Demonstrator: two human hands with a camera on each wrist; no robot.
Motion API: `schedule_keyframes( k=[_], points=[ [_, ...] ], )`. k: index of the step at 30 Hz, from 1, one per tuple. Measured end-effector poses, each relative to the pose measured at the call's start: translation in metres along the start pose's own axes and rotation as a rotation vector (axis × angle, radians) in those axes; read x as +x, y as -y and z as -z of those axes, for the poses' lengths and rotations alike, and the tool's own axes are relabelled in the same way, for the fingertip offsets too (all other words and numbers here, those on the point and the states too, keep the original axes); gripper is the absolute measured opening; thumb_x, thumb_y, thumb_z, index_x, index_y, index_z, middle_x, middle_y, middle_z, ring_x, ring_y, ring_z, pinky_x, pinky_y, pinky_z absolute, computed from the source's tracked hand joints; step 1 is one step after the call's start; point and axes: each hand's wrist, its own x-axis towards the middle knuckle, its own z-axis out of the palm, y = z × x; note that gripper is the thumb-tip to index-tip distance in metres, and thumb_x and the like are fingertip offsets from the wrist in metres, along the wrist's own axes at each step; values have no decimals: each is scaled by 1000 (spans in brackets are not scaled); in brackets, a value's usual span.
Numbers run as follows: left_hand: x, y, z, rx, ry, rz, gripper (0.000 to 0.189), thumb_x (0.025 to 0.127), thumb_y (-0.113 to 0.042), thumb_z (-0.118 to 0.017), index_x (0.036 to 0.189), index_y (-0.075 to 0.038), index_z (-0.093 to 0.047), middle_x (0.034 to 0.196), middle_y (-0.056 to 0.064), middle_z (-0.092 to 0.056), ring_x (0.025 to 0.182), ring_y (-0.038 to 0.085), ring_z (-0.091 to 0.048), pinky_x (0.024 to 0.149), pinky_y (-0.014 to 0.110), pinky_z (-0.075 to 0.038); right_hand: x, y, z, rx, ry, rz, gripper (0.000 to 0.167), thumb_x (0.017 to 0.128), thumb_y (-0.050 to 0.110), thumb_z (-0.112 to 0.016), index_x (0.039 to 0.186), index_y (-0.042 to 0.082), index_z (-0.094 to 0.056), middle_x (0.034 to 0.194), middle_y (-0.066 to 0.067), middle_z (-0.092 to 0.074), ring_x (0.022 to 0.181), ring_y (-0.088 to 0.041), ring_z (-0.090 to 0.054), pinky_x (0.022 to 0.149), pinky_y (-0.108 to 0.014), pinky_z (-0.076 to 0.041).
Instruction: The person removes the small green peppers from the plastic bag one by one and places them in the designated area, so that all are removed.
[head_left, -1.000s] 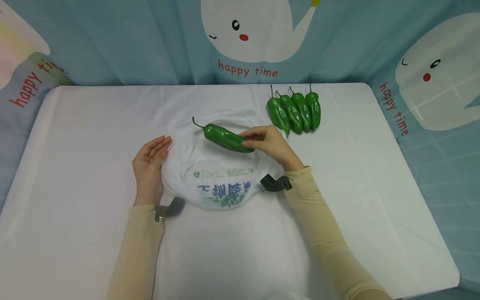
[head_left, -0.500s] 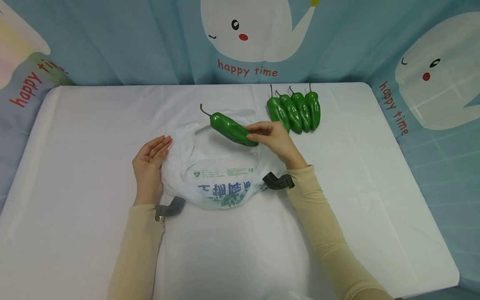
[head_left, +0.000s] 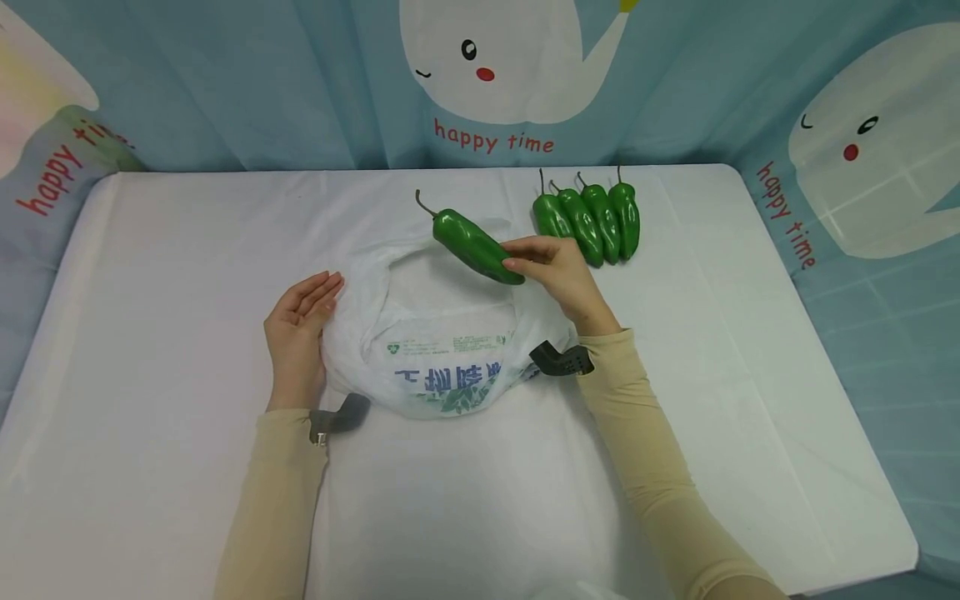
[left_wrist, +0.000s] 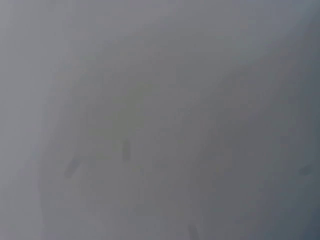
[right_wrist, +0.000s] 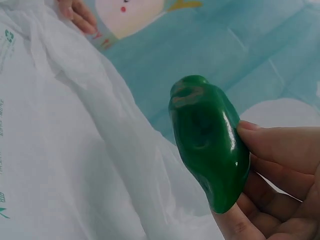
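Observation:
A long green chili pepper (head_left: 474, 243) with a thin curved stem is pinched near its tip by my right hand (head_left: 551, 262). It hangs over the mouth of a white plastic bag (head_left: 360, 300) printed with blue characters and green leaves. In the right wrist view the pepper (right_wrist: 207, 135) sits between thumb and fingers, beside the bag (right_wrist: 85, 135). My left hand (head_left: 296, 329) stands at the bag's left side, fingers fairly straight and fingertips right at the plastic. The left wrist view is only a blurred grey surface.
Several green peppers (head_left: 588, 221) lie side by side near the white table's (head_left: 750, 375) back edge, just beyond my right hand. A blue curtain (head_left: 300, 92) with whale prints borders the back and sides. Translucent plastic (head_left: 577, 592) shows at the front edge.
My right hand has moved back and to the right with the pepper, toward the row of peppers. The left hand and the bag stay about where they were.

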Motion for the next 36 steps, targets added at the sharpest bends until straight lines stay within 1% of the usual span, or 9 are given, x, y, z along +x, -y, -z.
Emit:
schedule_keyframes(
  k=[4,11,17,22,27,36],
  points=[
    [0,0,0,11,-1,2,33,87,19,-47,118,11,-56,112,17,-65,107,24,-63,96,25,-46,0,1,1,9,-23,-4,26,85,-2,-67,109,-10,-65,94,1,-70,89,-14,-62,77,-25,-51],
    [0,-1,0,25,6,-1,33,88,18,-49,120,13,-54,113,16,-65,108,23,-62,96,25,-46,0,1,5,28,-66,-18,28,85,-1,-67,111,-11,-63,94,2,-69,90,-14,-62,79,-25,-51],
    [0,-1,0,17,1,-1,32,88,18,-50,119,12,-55,112,16,-65,107,23,-62,96,25,-46,0,0,8,32,-102,-27,28,85,-2,-67,112,-10,-63,94,3,-68,90,-13,-61,80,-25,-50],
    [0,0,0,7,-6,4,32,87,18,-49,118,11,-57,112,17,-65,107,24,-63,96,25,-46,0,-1,11,47,-132,-23,26,85,-1,-68,110,-7,-66,94,3,-69,90,-14,-61,78,-24,-50],
    [0,0,0,16,-7,3,32,88,19,-49,118,10,-58,112,17,-65,107,24,-62,96,25,-46,1,0,13,50,-165,-20,23,84,-1,-68,107,-4,-69,94,2,-68,90,-14,-61,77,-23,-50],
    [0,0,0,8,-9,-2,32,87,19,-49,118,11,-57,111,16,-66,106,23,-63,95,25,-46,1,-2,20,57,-210,16,29,85,-4,-65,112,-15,-61,90,7,-65,88,-12,-59,76,-23,-49]
  ],
)
